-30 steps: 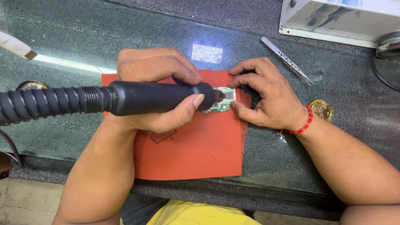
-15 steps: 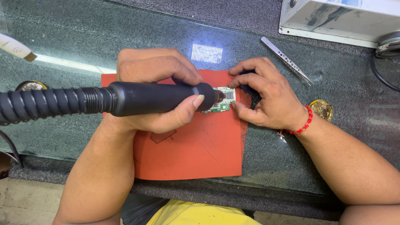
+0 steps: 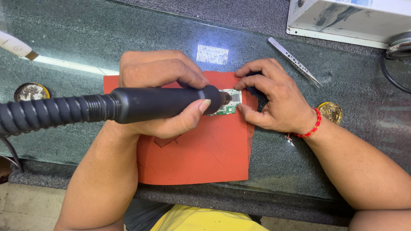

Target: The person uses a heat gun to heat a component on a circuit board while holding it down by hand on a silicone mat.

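My left hand (image 3: 165,92) grips a black hot-air handpiece (image 3: 162,104) with a ribbed hose running off to the left; its nozzle tip rests over a small green circuit board (image 3: 230,102). The board lies on an orange-red mat (image 3: 201,158) on the dark glass-topped bench. My right hand (image 3: 274,100), with a red thread band at the wrist, presses its fingertips on the board's right and top edges. Part of the board is hidden under the nozzle.
Metal tweezers (image 3: 294,60) lie at the back right, in front of a white box-shaped unit (image 3: 351,19). Two small round brass tins (image 3: 330,112) (image 3: 31,91) sit right and left of the mat. A white tool tip (image 3: 17,46) pokes in far left; a black cable (image 3: 391,79) far right.
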